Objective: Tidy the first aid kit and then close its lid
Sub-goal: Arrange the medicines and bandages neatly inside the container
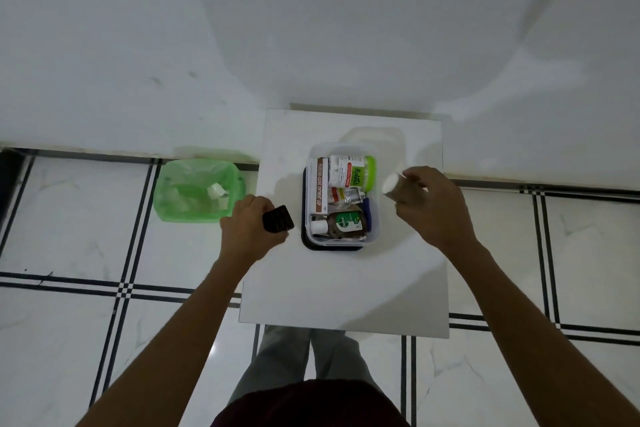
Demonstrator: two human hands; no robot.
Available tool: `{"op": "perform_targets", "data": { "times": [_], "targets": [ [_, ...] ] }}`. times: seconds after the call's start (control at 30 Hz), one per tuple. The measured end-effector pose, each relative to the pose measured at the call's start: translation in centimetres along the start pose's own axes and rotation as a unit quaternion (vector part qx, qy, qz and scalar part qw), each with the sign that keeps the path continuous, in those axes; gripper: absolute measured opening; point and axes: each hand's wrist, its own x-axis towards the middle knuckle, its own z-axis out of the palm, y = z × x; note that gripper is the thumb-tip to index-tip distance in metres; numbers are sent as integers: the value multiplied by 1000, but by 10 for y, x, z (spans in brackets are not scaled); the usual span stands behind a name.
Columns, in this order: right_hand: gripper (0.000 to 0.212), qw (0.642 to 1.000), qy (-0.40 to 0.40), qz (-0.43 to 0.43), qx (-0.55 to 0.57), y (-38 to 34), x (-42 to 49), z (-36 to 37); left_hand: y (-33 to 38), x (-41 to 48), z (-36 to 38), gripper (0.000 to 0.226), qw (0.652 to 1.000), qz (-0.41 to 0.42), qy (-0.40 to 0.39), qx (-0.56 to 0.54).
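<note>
White counter (346,288) carries the open first aid kit (341,196) — left hand (251,229) grips a dark flat object (278,218), right hand (431,208) clasps a white-capped bottle (393,185) beside it.

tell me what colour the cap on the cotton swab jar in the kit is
Bright green, on the cotton swab jar lying in the kit; clearest in the head view.

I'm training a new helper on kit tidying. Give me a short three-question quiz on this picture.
1. True or false: the first aid kit is already closed.
2. Which hand holds the dark flat item: left or right?
3. The green bin stands: A) on the table, B) on the floor beside it.

Key: 1 false; 2 left; 3 B.
</note>
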Motion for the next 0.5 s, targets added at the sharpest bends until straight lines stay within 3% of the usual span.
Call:
{"op": "perform_targets", "data": {
  "times": [0.17,0.27,0.4,0.5],
  "targets": [
    [41,989,-67,-124,-36,-38,4,8,26,4,-42,48,996,28,82,-36],
    [38,976,-59,-181,-108,-44,3,27,48,6,-55,47,991,63,92,-74],
    [26,956,-22,-191,-220,-42,3,46,83,-2,-45,48,992,34,62,-102],
    [13,954,-10,-175,-241,-34,5,56,98,-11,-26,56,994,-11,54,-98]
  ]
}}
